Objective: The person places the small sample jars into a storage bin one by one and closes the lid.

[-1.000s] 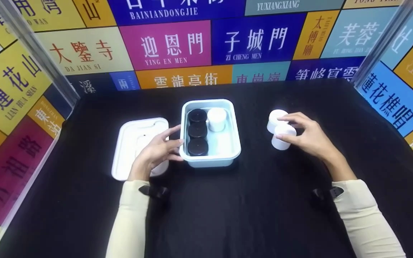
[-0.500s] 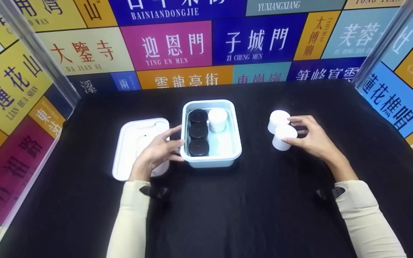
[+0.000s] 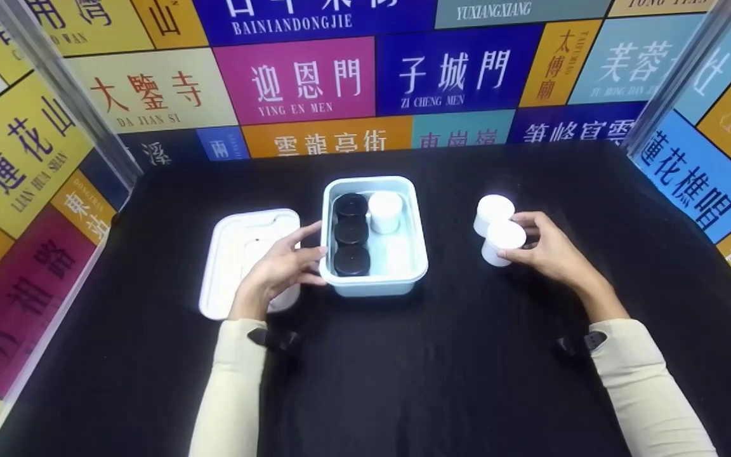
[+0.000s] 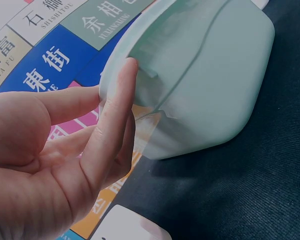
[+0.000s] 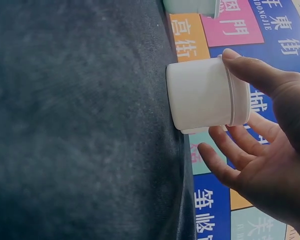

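In the head view my left hand (image 3: 280, 266) rests its fairly straight fingers against the left side of a pale green box (image 3: 375, 289). The left wrist view shows fingertips touching the box's rim and outer wall. Inside the box, several black-lidded jars (image 3: 351, 260) form the left column, and one white jar (image 3: 385, 212) stands at the back right. To the right of the box, two more white jars stand together on the table. My right hand (image 3: 553, 247) has thumb and fingers around the nearer jar (image 5: 202, 95) near its lid. Behind it is the farther white jar (image 3: 492, 212).
A white box lid (image 3: 229, 266) lies flat left of the box, partly under my left hand and forearm. Black cloth (image 3: 403, 381) covers the table. Panels with colourful printed signs (image 3: 302, 79) rise at the back and both sides.
My right hand has drawn back from the top of the farther jar, its fingers now lower on the nearer jar's right side. The jars and left hand look nearly unchanged.
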{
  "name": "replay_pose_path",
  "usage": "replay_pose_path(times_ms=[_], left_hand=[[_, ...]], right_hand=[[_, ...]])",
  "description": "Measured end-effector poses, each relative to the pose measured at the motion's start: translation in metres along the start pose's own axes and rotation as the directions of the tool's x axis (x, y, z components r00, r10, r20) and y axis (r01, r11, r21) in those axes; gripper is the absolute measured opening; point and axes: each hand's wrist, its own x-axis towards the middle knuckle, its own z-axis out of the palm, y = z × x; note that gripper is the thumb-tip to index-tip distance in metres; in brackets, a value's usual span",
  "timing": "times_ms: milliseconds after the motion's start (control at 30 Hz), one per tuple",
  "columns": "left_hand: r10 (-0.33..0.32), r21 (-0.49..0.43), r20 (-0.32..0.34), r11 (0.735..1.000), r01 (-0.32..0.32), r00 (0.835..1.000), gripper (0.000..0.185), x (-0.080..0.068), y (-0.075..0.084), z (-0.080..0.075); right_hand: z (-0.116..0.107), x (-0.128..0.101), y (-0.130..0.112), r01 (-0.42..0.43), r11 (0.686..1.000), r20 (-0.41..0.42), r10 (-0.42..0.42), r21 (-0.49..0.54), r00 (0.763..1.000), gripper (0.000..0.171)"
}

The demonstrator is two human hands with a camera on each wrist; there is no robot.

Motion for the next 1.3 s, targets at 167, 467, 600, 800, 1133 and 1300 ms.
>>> replay_pose_path(times_ms=[167, 467, 600, 800, 1133, 1300], left_hand=[[-0.004, 0.003, -0.002, 1.000, 0.004, 1.000, 0.066, 0.000, 0.000, 0.001], [-0.007, 0.005, 0.001, 1.000, 0.007, 1.000, 0.066, 0.000, 0.000, 0.000], [-0.010, -0.001, 0.000, 1.000, 0.010, 1.000, 0.066, 0.000, -0.001, 0.000], [-0.013, 0.008, -0.016, 1.000, 0.013, 1.000, 0.065, 0.001, 0.000, 0.000], [-0.011, 0.003, -0.024, 1.000, 0.012, 1.000, 0.064, 0.000, -0.001, 0.000], [-0.016, -0.001, -0.022, 1.000, 0.016, 1.000, 0.064, 0.000, -0.001, 0.000]], right_hand=[[0.001, 0.000, 0.002, -0.004, 1.000, 0.004, 0.004, -0.002, 1.000, 0.072], [0.002, 0.000, -0.002, -0.028, 1.000, 0.012, 0.028, -0.014, 1.000, 0.074], [0.002, -0.001, -0.008, -0.035, 0.999, 0.004, 0.035, -0.011, 0.999, 0.074], [0.003, -0.003, -0.021, -0.018, 0.999, -0.008, 0.018, 0.030, 1.000, 0.071], [0.008, -0.005, -0.042, 0.029, 0.993, -0.008, -0.028, 0.114, 1.000, 0.067], [0.010, -0.003, -0.051, 0.031, 0.992, 0.004, -0.032, 0.126, 0.999, 0.069]])
